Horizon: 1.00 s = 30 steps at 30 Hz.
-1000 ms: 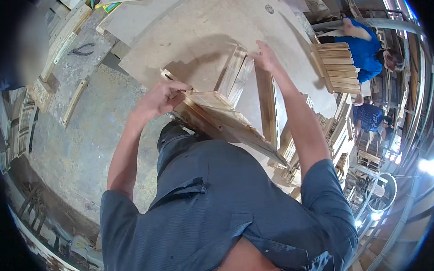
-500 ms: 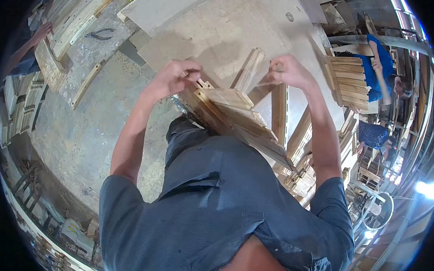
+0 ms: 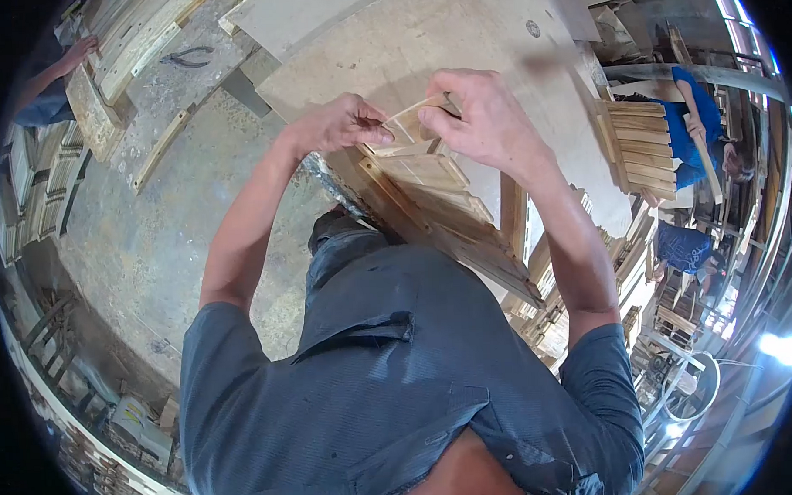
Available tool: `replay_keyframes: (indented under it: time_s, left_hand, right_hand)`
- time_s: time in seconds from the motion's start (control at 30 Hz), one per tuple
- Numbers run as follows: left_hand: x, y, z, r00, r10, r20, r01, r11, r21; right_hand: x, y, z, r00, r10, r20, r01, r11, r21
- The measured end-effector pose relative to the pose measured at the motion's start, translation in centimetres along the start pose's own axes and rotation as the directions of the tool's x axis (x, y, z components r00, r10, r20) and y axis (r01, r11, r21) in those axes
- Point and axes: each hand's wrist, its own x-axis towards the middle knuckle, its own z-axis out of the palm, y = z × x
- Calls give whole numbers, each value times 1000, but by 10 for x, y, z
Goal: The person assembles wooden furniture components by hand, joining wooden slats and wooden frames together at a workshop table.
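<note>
The right hand's (image 3: 489, 120) grip clamps a thin strip (image 3: 413, 110), bringing its end to the left hand's (image 3: 344, 125) fingertips, hold unclear, beside the panel's (image 3: 418, 171) near end.

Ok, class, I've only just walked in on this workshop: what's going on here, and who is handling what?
The person wearing the camera has a thin wooden strip in the right hand, its far end close to the fingers of the left hand. Just below the hands, a slatted wooden piece stands tilted in front of the person's body. Off to the left lie pliers. On the far right, a co-worker in blue is beside another slatted piece.
</note>
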Motion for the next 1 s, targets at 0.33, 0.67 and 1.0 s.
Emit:
replay_keyframes:
  time_s: [0.33,0.67,1.0]
  left_hand:
    - [-4,-15,-11,995,68,71,-49,970,-237]
    - [-5,-27,-10,993,98,59,-94,993,-73]
    - [-28,-6,-2,994,-104,-35,101,992,-69]
  right_hand:
    - [25,-33,4,983,17,181,13,987,-162]
    - [10,-46,24,971,84,225,-54,989,-136]
    - [45,107,16,875,443,193,-483,820,309]
